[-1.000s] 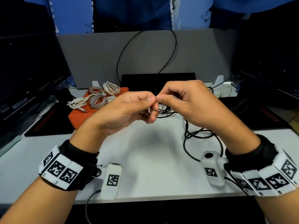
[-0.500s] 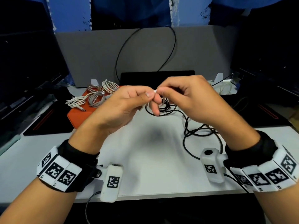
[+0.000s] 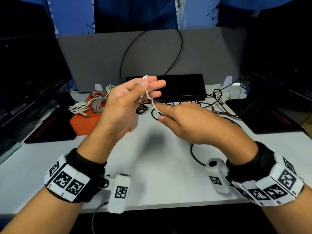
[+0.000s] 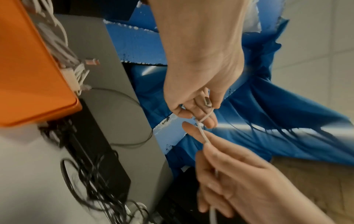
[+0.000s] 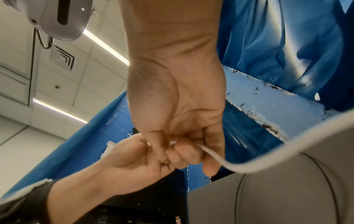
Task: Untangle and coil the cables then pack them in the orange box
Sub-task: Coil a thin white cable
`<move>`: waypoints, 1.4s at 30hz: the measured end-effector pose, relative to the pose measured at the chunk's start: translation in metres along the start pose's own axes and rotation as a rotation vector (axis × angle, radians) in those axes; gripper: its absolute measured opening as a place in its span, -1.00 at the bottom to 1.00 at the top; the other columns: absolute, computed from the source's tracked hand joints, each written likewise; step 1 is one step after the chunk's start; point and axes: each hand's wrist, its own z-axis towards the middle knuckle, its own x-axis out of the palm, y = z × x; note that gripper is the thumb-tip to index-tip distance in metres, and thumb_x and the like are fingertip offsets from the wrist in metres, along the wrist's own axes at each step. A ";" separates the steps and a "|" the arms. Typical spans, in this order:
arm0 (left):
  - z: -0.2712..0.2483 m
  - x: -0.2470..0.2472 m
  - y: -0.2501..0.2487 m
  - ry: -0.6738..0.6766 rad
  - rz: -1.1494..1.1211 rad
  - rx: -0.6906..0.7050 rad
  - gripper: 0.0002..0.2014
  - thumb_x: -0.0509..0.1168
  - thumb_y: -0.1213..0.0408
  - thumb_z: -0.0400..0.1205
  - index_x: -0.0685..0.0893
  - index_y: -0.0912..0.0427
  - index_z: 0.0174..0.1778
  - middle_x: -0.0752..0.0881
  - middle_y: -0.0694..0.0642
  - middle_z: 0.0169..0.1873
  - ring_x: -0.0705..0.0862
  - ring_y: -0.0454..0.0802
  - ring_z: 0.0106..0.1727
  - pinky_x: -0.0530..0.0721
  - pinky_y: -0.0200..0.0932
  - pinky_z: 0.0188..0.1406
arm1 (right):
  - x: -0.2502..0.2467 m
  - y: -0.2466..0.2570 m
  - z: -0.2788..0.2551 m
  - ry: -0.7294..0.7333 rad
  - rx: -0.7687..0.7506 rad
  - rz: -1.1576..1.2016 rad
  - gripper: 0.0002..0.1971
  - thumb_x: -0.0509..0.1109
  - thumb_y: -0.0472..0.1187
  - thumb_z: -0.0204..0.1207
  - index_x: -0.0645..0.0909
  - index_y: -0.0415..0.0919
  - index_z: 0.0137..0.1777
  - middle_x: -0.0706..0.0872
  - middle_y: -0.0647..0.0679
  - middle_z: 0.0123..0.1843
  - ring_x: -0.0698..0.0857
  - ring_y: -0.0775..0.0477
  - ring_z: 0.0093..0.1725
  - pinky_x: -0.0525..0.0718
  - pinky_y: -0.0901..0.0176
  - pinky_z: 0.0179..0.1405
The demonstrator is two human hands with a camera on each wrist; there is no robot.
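Note:
My left hand (image 3: 145, 86) is raised over the desk and pinches a thin white cable (image 3: 152, 103) between thumb and fingers, with a small loop sticking up above them. The cable runs down to my right hand (image 3: 162, 115), lower and to the right. In the right wrist view that hand's fingers (image 5: 184, 153) are curled round the white cable (image 5: 216, 157). The left wrist view shows the white cable (image 4: 202, 131) stretched between both hands. The orange box (image 3: 81, 124) sits at the back left, with coiled pale cables (image 3: 91, 105) lying on it.
A tangle of black cables (image 3: 194, 102) lies behind my hands in front of a flat black device (image 3: 182, 86). A grey partition (image 3: 152, 53) closes the back of the desk. Black mats (image 3: 50, 129) flank the white desk (image 3: 160, 166).
My hands were together low over the black tangle. The left has lifted the white cable up, and the right has dropped down and to the right along it.

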 end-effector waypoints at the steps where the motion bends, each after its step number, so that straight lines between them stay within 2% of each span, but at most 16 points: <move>1: 0.000 0.000 0.001 -0.012 0.100 0.026 -0.77 0.21 0.33 0.80 0.72 0.24 0.27 0.87 0.12 0.12 0.84 0.02 0.10 0.71 -0.16 0.19 | 0.000 0.002 -0.001 0.011 -0.006 -0.009 -0.84 0.09 0.07 0.83 0.42 0.20 0.32 0.42 0.16 -0.33 0.54 -0.16 -0.18 0.50 -0.08 -0.12; 3: 0.000 0.000 0.005 -0.002 0.306 0.091 -0.79 0.23 0.35 0.81 0.74 0.27 0.25 0.88 0.09 0.07 0.85 0.01 0.08 0.74 -0.16 0.15 | -0.004 0.001 -0.003 -0.011 -0.028 0.037 -0.80 0.16 0.04 0.81 0.45 0.03 -0.04 0.46 0.15 -0.38 0.54 0.05 -0.28 0.42 0.00 -0.21; 7: -0.002 -0.003 0.005 0.199 0.662 0.177 -0.73 0.20 0.24 0.83 0.77 0.30 0.08 0.85 0.12 -0.14 0.80 0.12 -0.05 0.73 0.14 0.07 | -0.017 -0.007 -0.003 -0.296 -0.015 0.266 -0.90 0.41 -0.05 0.72 0.66 -0.01 -0.01 0.62 0.23 -0.40 0.58 0.17 -0.33 0.43 0.28 -0.33; 10: -0.004 -0.003 -0.003 0.329 0.531 0.138 -0.69 0.12 0.30 0.86 0.71 0.36 -0.04 0.79 0.06 -0.25 0.69 0.03 -0.18 0.62 -0.01 -0.03 | -0.018 -0.010 -0.003 -0.424 0.028 0.499 -0.87 0.49 -0.04 0.67 0.62 -0.01 0.08 0.67 -0.03 -0.29 0.55 0.08 -0.34 0.47 0.31 -0.34; 13: -0.004 -0.005 -0.003 0.357 0.350 0.092 -0.70 0.09 0.32 0.85 0.65 0.29 -0.11 0.64 0.06 -0.32 0.52 0.06 -0.21 0.44 0.01 -0.09 | -0.013 -0.008 0.002 -0.437 0.013 0.595 -0.79 0.45 0.00 0.71 0.69 0.01 0.28 0.74 -0.02 -0.18 0.64 0.12 -0.28 0.61 0.22 -0.22; 14: -0.003 -0.006 -0.002 0.356 0.257 0.067 -0.72 0.08 0.32 0.84 0.64 0.31 -0.07 0.61 0.06 -0.33 0.50 0.05 -0.21 0.42 0.00 -0.10 | -0.012 -0.008 0.004 -0.418 -0.005 0.631 -0.81 0.40 -0.03 0.75 0.72 -0.03 0.27 0.77 0.04 -0.17 0.69 0.13 -0.25 0.66 0.19 -0.19; 16: -0.002 -0.006 0.001 0.343 0.095 0.018 -0.76 0.07 0.33 0.82 0.61 0.35 0.03 0.60 0.02 -0.33 0.51 -0.03 -0.21 0.46 -0.11 -0.09 | -0.011 -0.009 0.006 -0.362 -0.026 0.757 -0.81 0.30 -0.13 0.82 0.75 -0.13 0.13 0.72 0.23 -0.30 0.67 0.21 -0.35 0.56 0.39 -0.36; 19: -0.003 -0.003 0.004 0.364 -0.043 -0.047 -0.74 0.06 0.34 0.81 0.67 0.24 0.02 0.67 0.02 -0.28 0.62 -0.04 -0.16 0.59 -0.19 -0.01 | -0.012 -0.014 0.005 -0.340 0.013 0.891 -0.78 0.34 -0.16 0.79 0.72 -0.13 -0.08 0.49 0.23 -0.46 0.38 0.20 -0.51 0.34 0.30 -0.49; 23: -0.005 -0.003 0.002 0.388 -0.106 -0.148 -0.72 0.04 0.36 0.82 0.68 0.27 0.04 0.74 0.11 -0.24 0.77 0.06 -0.04 0.69 -0.11 0.12 | -0.014 -0.014 0.002 -0.357 0.016 0.771 -0.77 0.38 -0.19 0.77 0.70 -0.16 -0.15 0.63 0.25 -0.45 0.55 0.21 -0.47 0.44 0.42 -0.43; 26: -0.006 -0.004 0.000 0.375 -0.148 -0.228 -0.67 0.04 0.30 0.83 0.70 0.28 -0.04 0.70 0.17 -0.31 0.76 0.11 -0.05 0.70 0.03 0.17 | -0.016 -0.013 0.002 -0.396 -0.006 0.552 -0.79 0.40 -0.11 0.74 0.72 -0.08 -0.14 0.75 0.05 -0.24 0.67 0.07 -0.26 0.59 0.16 -0.25; 27: -0.006 -0.004 -0.001 0.385 -0.158 -0.252 -0.65 0.05 0.26 0.84 0.71 0.25 -0.10 0.68 0.16 -0.36 0.76 0.11 -0.07 0.70 0.05 0.18 | -0.016 -0.013 0.001 -0.390 -0.016 0.502 -0.80 0.41 -0.10 0.73 0.73 -0.07 -0.13 0.73 0.04 -0.21 0.67 0.05 -0.20 0.58 0.20 -0.21; 32: -0.007 -0.011 -0.005 0.482 -0.149 -0.235 -0.65 0.11 0.22 0.77 0.75 0.12 -0.21 0.61 0.04 -0.47 0.71 0.04 -0.18 0.69 -0.11 0.05 | -0.017 -0.007 0.000 -0.366 -0.111 0.513 -0.82 0.40 -0.13 0.74 0.75 -0.13 -0.07 0.70 0.01 -0.21 0.66 0.04 -0.20 0.56 0.19 -0.18; 34: -0.007 -0.009 -0.007 0.449 -0.207 -0.200 -0.71 0.13 0.21 0.75 0.72 0.14 -0.16 0.61 0.00 -0.46 0.69 -0.01 -0.22 0.66 -0.09 0.08 | -0.015 -0.005 0.002 -0.407 -0.102 0.596 -0.80 0.34 -0.13 0.78 0.72 -0.11 -0.05 0.65 -0.01 -0.30 0.57 0.04 -0.31 0.53 0.09 -0.26; 37: -0.004 -0.005 -0.007 0.323 -0.276 -0.141 -0.77 0.08 0.26 0.81 0.62 0.22 0.00 0.68 -0.03 -0.36 0.75 -0.04 -0.10 0.55 0.09 0.40 | -0.006 -0.008 0.007 -0.444 -0.070 0.583 -0.77 0.23 -0.15 0.83 0.72 0.09 0.22 0.64 0.01 -0.31 0.57 0.02 -0.33 0.56 0.13 -0.27; 40: 0.001 -0.005 -0.001 0.134 -0.308 -0.092 -0.80 0.10 0.32 0.83 0.64 0.23 0.17 0.79 -0.01 -0.21 0.80 0.04 0.17 0.47 0.18 0.61 | 0.004 -0.014 0.010 -0.290 -0.004 0.435 -0.62 0.16 -0.10 0.84 0.54 0.46 0.43 0.66 -0.05 -0.31 0.61 0.01 -0.33 0.58 0.06 -0.28; 42: 0.003 -0.005 0.003 0.042 -0.243 -0.056 -0.78 0.13 0.33 0.82 0.66 0.23 0.25 0.84 0.01 -0.12 0.78 0.09 0.26 0.53 0.13 0.57 | 0.009 -0.012 0.010 -0.127 0.024 0.343 -0.65 0.14 -0.04 0.84 0.46 0.48 0.45 0.67 -0.04 -0.28 0.62 0.05 -0.32 0.59 0.02 -0.26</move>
